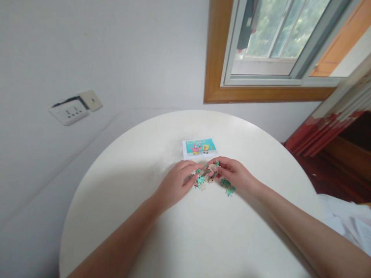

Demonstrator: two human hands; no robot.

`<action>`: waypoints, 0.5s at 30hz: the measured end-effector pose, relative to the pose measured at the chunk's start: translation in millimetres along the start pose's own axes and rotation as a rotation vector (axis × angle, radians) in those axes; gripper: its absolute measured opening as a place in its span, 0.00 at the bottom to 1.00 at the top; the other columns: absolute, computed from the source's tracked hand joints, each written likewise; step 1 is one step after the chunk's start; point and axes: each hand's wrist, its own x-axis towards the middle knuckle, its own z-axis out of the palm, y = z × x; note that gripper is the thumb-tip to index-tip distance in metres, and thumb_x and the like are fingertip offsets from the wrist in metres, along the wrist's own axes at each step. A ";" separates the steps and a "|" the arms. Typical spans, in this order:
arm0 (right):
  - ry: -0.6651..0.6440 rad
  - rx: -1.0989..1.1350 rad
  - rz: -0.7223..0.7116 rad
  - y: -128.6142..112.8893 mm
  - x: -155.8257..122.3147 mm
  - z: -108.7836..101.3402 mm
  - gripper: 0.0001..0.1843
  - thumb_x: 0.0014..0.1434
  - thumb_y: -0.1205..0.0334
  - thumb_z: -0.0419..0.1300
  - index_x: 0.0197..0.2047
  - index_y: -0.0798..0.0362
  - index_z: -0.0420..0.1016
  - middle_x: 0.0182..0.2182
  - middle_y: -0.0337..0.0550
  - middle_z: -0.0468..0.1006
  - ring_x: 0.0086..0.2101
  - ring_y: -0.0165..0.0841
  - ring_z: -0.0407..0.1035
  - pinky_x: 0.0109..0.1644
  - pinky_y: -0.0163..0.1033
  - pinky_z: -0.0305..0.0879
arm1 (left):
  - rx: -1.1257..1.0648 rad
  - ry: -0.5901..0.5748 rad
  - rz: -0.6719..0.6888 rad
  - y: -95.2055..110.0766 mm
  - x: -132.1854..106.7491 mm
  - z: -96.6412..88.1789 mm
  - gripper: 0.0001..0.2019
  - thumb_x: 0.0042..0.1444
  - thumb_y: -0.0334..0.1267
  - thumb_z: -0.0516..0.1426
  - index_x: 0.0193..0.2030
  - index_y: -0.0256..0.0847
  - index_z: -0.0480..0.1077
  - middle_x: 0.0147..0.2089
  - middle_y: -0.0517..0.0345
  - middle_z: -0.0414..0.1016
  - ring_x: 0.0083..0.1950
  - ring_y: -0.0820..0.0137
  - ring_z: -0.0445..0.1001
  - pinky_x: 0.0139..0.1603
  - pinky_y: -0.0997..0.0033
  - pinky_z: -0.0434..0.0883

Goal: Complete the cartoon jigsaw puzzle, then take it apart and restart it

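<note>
A small heap of loose jigsaw pieces (207, 178), teal, pink and tan, lies in the middle of a round white table (130, 162). My left hand (176, 182) rests on the table at the heap's left side, fingers curled onto the pieces. My right hand (234, 172) comes in from the right and pinches a piece at the top of the heap. A few teal pieces (228, 188) poke out under the right hand. Just behind the heap lies a small cartoon picture card (199, 148).
The table stands against a white wall with a wall socket (72, 109) at the left. A wood-framed window (272, 50) is at the upper right, with a red and white curtain (333, 123) beside it. White cloth (348, 224) shows at the right edge.
</note>
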 end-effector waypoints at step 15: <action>-0.081 -0.529 -0.201 -16.2 -3.5 -17.8 0.13 0.61 0.62 0.54 0.45 0.49 0.78 0.45 0.46 0.77 0.42 0.31 0.71 0.37 0.34 0.68 | 0.179 -0.129 -0.059 -10.9 -6.7 -31.1 0.12 0.62 0.38 0.49 0.45 0.40 0.72 0.41 0.53 0.74 0.44 0.66 0.71 0.47 0.67 0.66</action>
